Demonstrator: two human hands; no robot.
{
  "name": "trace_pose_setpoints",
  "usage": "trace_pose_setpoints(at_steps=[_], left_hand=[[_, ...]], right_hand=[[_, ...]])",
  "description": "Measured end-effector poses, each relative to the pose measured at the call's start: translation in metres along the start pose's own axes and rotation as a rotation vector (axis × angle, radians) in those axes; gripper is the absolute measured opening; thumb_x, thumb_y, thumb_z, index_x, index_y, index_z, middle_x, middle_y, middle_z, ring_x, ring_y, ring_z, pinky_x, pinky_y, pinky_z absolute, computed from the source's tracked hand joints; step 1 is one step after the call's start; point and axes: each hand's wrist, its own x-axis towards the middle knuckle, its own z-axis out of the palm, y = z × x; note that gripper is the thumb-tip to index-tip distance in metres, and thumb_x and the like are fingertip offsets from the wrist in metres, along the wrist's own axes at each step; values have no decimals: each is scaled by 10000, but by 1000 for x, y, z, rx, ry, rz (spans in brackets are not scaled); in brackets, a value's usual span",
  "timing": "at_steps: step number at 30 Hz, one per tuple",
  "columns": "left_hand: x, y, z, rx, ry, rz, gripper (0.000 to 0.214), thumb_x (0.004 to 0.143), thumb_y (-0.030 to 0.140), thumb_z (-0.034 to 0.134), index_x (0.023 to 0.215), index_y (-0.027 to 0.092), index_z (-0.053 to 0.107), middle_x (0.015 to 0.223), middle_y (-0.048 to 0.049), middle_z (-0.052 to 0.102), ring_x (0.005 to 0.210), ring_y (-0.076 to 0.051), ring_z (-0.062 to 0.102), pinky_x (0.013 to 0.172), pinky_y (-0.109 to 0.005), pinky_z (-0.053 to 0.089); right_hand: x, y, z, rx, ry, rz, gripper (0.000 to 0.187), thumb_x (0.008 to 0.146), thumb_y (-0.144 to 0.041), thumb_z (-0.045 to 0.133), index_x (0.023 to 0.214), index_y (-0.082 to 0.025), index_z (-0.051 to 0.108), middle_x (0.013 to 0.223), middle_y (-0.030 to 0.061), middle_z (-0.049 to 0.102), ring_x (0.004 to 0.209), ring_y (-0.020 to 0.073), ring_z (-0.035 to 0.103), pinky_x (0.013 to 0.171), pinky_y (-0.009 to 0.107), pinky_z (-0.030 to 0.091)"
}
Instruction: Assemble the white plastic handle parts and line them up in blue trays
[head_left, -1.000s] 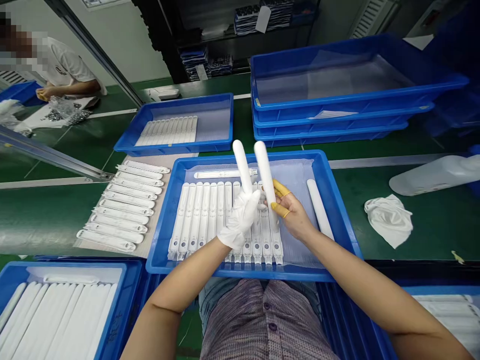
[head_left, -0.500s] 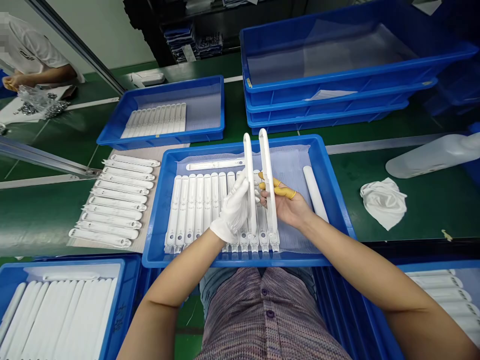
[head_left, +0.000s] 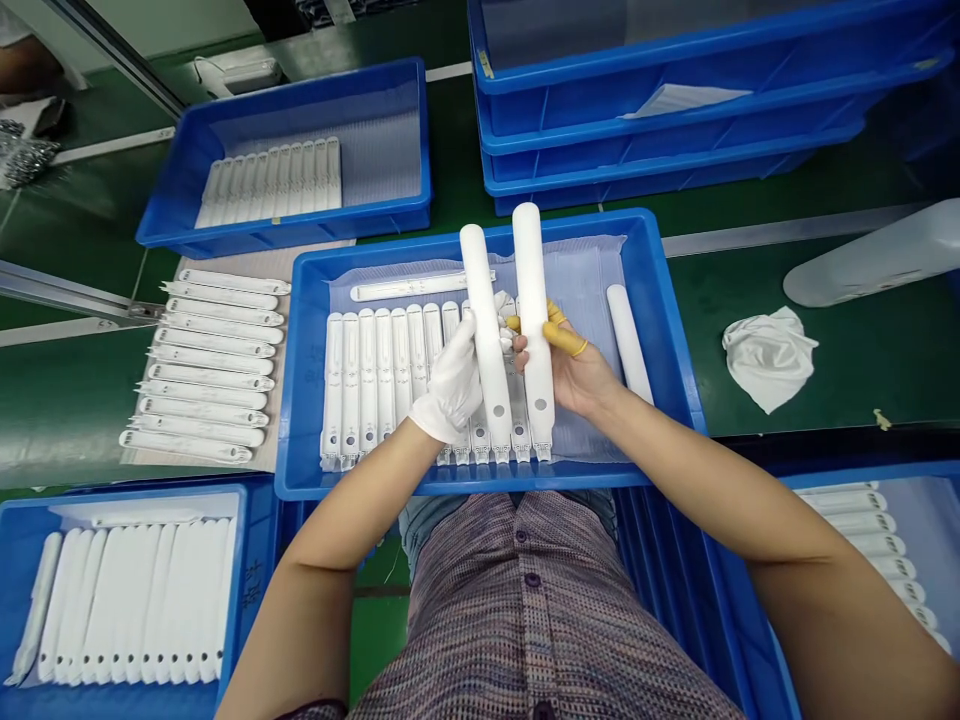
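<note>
My left hand (head_left: 450, 375), in a white glove, is shut on a long white plastic part (head_left: 486, 320) held upright. My right hand (head_left: 564, 362), with yellow finger cots, grips a matching white part (head_left: 533, 310), also upright, a little to the right. The two parts stand close together, side by side, with their smooth faces toward me. Beneath my hands, in a blue plastic tray (head_left: 480, 481), a row of similar white parts (head_left: 375, 370) lies on a clear liner. My hands hide the row's middle. One part (head_left: 420, 287) lies crosswise above the row, and another (head_left: 628, 345) lies along the tray's right side.
More white parts lie in rows on a sheet (head_left: 206, 365) to the left, and in blue trays at the back left, front left and front right. Stacked blue trays (head_left: 667, 120) stand behind. A crumpled white cloth (head_left: 769, 358) and a plastic bottle (head_left: 874, 255) lie on the green bench at right.
The two parts have turned from edge-on to showing their smooth faces, now closer to my view. The whole scene has shifted upward in the picture as my head tilted down.
</note>
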Motion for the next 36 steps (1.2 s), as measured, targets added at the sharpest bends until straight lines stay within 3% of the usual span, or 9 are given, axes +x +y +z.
trace_pose_setpoints(at_steps=[5, 11, 15, 18, 20, 25, 28, 32, 36], left_hand=[[4, 0, -1, 79, 68, 102, 215, 1060, 344, 572, 954, 177, 657, 796, -14, 653, 662, -96, 643, 692, -215, 585], [7, -7, -8, 94, -4, 121, 249, 1025, 377, 635, 898, 164, 661, 756, -1, 630, 601, -75, 588, 616, -199, 542], [-1, -2, -8, 249, -123, 186, 243, 890, 415, 775, 861, 199, 668, 629, 40, 537, 496, -67, 446, 520, -202, 457], [-4, 4, -8, 378, -218, 132, 391, 868, 550, 699, 699, 207, 620, 560, 9, 492, 471, -101, 431, 481, -255, 435], [-4, 6, -9, 413, -276, 81, 447, 851, 612, 653, 667, 207, 611, 566, -22, 511, 472, -126, 462, 455, -284, 411], [-3, 5, -10, 405, -288, 78, 431, 821, 618, 670, 734, 199, 626, 605, -30, 547, 465, -135, 475, 432, -294, 384], [-5, 7, -7, 460, -306, 94, 533, 850, 693, 629, 675, 190, 617, 579, -26, 523, 465, -126, 481, 446, -287, 397], [-6, 24, 3, 448, -123, 356, 442, 898, 641, 686, 833, 203, 689, 566, 37, 483, 427, -80, 407, 411, -234, 359], [-3, 47, 13, 495, 96, 539, 399, 816, 566, 829, 976, 216, 727, 563, 72, 480, 429, -70, 414, 382, -204, 364]], right_hand=[[-2, -4, 1, -45, -5, -15, 535, 749, -143, 842, 1204, -307, 611, 1086, -34, 726, 880, 90, 687, 752, 199, 622], [-1, 6, -11, -308, -27, -85, 572, 730, -257, 900, 1231, -344, 638, 1121, -25, 688, 939, 132, 666, 811, 283, 613], [-6, 14, -14, -740, 1, -379, 472, 822, -380, 835, 1257, -350, 654, 1255, 24, 641, 1110, 209, 641, 983, 416, 573], [-11, 17, -16, -1161, 76, -643, 356, 915, -384, 727, 1265, -342, 683, 1218, 64, 622, 1203, 260, 593, 1108, 511, 494], [-14, 19, -19, -1324, 111, -747, 328, 953, -361, 664, 1280, -355, 688, 1194, 70, 608, 1183, 268, 591, 1098, 530, 497], [-14, 21, -24, -1394, 94, -850, 382, 961, -285, 635, 1328, -387, 668, 1189, 64, 585, 1140, 257, 601, 1041, 508, 534], [-14, 20, -24, -1402, 85, -848, 400, 959, -264, 635, 1338, -390, 665, 1207, 62, 579, 1145, 253, 605, 1044, 504, 539], [-16, 17, -24, -1435, 56, -881, 417, 958, -202, 615, 1331, -381, 666, 1193, 59, 587, 1125, 236, 621, 1016, 474, 558], [-17, 17, -25, -1498, -21, -935, 473, 940, -115, 595, 1318, -389, 672, 1154, 50, 587, 1049, 204, 646, 922, 404, 585]])
